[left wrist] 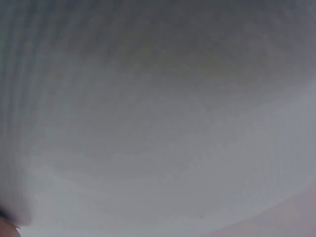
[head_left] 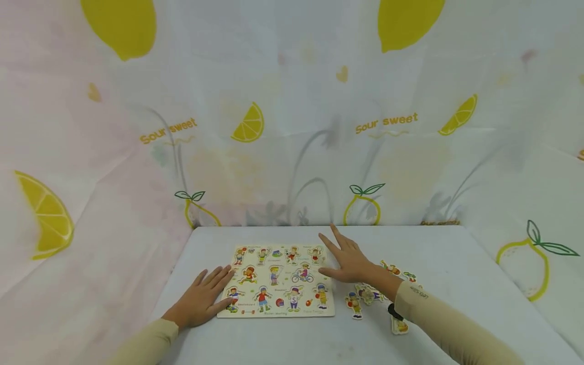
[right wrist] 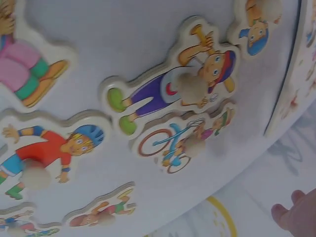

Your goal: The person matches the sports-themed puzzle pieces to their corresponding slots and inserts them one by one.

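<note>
Backdrop [head_left: 283,172], a lemon-print cloth, fills the far side from where I stand. White tabletop [head_left: 456,284] runs up to it. Puzzle board [head_left: 248,294] lies flat, nearer the tabletop's left edge than its right, figures all over it; can't tell if any pcs are seated. R hand [head_left: 349,261] is spread wide by the board's far right corner, nothing in it; can't tell if it's touching. L hand [head_left: 203,299] lies flat, straight fingers at the board's left edge, gripping nothing. L wrist view's just pale blur, no help.

Loose pcs are right of the board, partly under the R sleeve [head_left: 449,324]: batter piece [right wrist: 163,89], helmet piece [right wrist: 52,150], bike piece [right wrist: 170,140] right beside the batter, plus ball-player piece [head_left: 353,305] off the board's near right corner. Batter's got a round knob [right wrist: 191,89].

Step, I'd guess: steadying/squaring the board. Next move prob. calls for R hand to pinch a knob & match that pc to its picture, L hand bracing the board.
</note>
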`<state>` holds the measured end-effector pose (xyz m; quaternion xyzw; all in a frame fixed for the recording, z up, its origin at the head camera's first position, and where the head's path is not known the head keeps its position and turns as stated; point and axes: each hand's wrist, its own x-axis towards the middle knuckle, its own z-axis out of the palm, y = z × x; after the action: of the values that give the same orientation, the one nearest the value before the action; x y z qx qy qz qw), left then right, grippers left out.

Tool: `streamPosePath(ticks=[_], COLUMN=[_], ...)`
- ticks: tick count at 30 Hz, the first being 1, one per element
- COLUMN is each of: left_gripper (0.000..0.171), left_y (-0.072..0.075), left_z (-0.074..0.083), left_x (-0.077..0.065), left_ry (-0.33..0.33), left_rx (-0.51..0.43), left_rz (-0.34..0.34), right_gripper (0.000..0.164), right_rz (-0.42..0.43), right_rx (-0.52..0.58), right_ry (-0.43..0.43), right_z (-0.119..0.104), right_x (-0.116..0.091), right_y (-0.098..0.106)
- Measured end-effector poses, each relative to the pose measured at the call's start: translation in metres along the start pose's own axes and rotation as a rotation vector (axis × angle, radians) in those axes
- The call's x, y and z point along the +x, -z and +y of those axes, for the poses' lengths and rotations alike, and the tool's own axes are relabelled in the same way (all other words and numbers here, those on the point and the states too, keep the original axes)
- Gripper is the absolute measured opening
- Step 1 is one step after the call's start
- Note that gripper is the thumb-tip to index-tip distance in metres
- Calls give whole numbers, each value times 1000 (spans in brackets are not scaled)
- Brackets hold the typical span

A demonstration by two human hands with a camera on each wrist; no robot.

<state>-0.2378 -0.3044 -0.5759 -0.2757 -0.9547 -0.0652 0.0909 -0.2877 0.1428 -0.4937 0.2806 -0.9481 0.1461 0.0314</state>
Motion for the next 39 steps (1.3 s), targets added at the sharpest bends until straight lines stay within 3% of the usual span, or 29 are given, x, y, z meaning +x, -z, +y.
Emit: streamPosePath(ticks=[6,11,14,20,24,28,33,39], left_gripper=[73,75,77,76,77,82,84,84], left_y=[1,6,8,2,1,8,16,19], left_z=[2,3,4,4,4,5,5,11], left_x=[2,0,-4,-3,-2,-1,-1,2], left_ry=[19,40,59,34,36,39,70,60], left_rx=[-2,-15,-38,-66,-74,-62,-72,-74], left_rz=[-51,-93,-85,-34,-44,-106,-174,-193], right_gripper=[87,90,92,89,84,75,50,21], right_rz=[-5,87,127,147,154,167,189,223], right_rx=[-19,39,64,138,170,202,240,213], right_ry=[-17,8,-2,-85,-115,-136,-176,-248], right_z=[17,31,40,60,76,89,101,106], right_x=[-18,-32,-39,-64,-80,-92,-96,-100], right_y=[2,1,-1,-1,-2,-2,0,1])
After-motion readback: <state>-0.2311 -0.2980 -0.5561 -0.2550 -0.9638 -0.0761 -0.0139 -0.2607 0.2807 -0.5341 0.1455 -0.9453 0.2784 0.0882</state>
